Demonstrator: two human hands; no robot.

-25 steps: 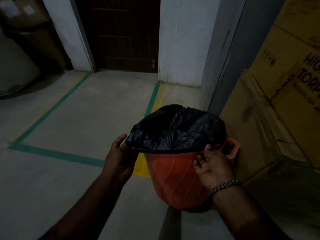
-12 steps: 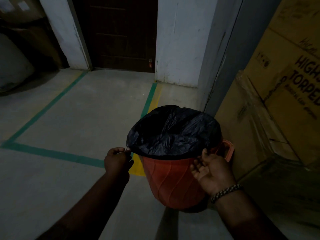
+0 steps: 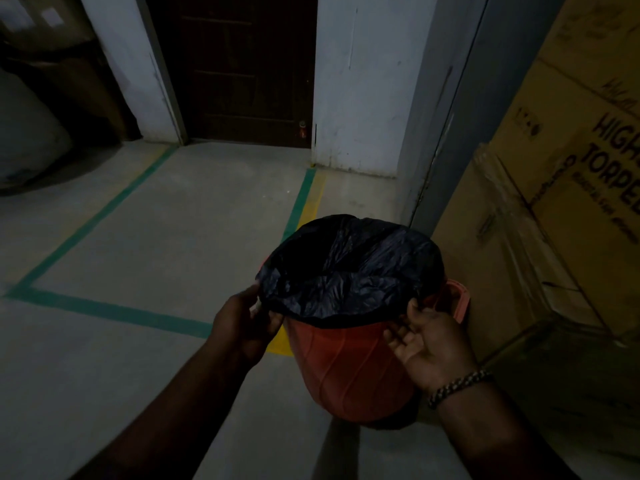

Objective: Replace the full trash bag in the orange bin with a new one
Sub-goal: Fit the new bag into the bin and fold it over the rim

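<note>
The orange bin (image 3: 349, 372) stands on the floor beside the cardboard boxes, its pink side handle (image 3: 460, 299) pointing right. A black trash bag (image 3: 349, 271) lines it, and the bag's edge is folded down over the rim all round. My left hand (image 3: 242, 320) is at the left of the rim, with thumb and fingers pinching the bag's folded edge. My right hand (image 3: 429, 341) is at the right front of the rim, palm up; its thumb and loose fingertips touch the bag's hem. The bag's inside is too dark to see.
Stacked cardboard boxes (image 3: 568, 188) stand close on the right, touching the bin's handle side. A grey door frame (image 3: 446, 109) and white wall are behind the bin. Green and yellow floor tape (image 3: 301, 202) runs across the concrete; a dark door (image 3: 239, 67) is ahead.
My left hand went from a loose fist beside the rim to pinching the bag's left edge. My right hand stayed at the right front of the rim.
</note>
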